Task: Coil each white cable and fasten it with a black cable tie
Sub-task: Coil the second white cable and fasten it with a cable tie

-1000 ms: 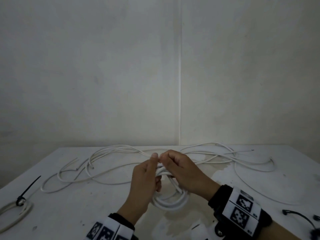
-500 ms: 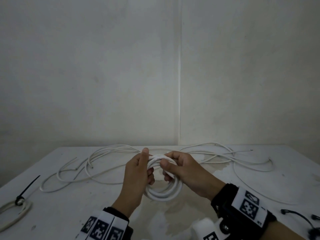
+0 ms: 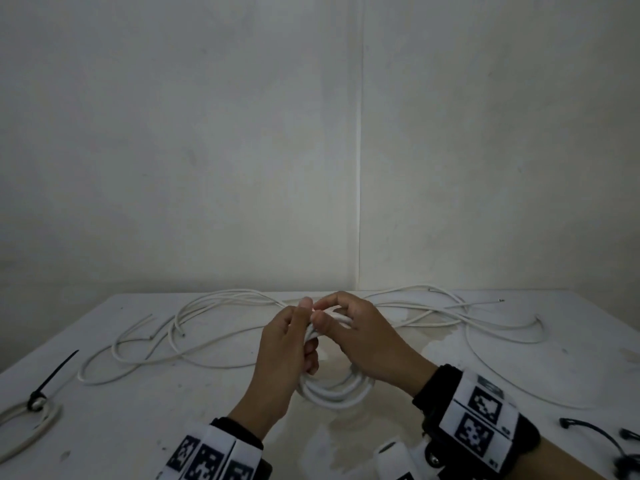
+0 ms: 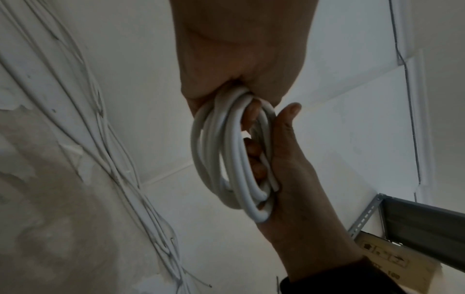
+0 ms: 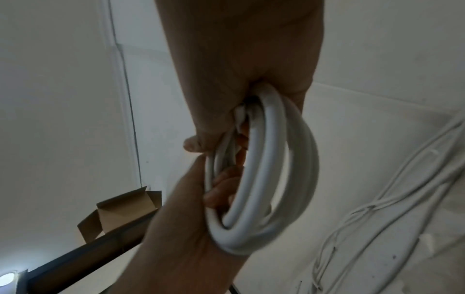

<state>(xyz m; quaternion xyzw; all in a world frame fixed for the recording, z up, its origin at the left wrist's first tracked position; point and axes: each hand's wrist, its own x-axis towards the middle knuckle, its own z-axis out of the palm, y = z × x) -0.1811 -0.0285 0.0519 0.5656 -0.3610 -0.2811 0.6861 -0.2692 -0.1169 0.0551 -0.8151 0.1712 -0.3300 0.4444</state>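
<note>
above table (image 3: 145,410), left hand (image 3: 282,355) and right hand (image 3: 367,341) both grip coiled white cable (image 3: 332,393).

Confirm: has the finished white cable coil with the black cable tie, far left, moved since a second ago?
No. The finished white cable coil sits unchanged against the white table's left edge.

Loose white cables (image 3: 221,344) behind; bare table (image 3: 145,420) in front.

The coiled white cable (image 4: 234,159) has a smooth, slightly glossy plastic sheath; the white table (image 3: 450,358) is matt with peeling patches; the cardboard box (image 5: 120,208) is dull brown
</note>
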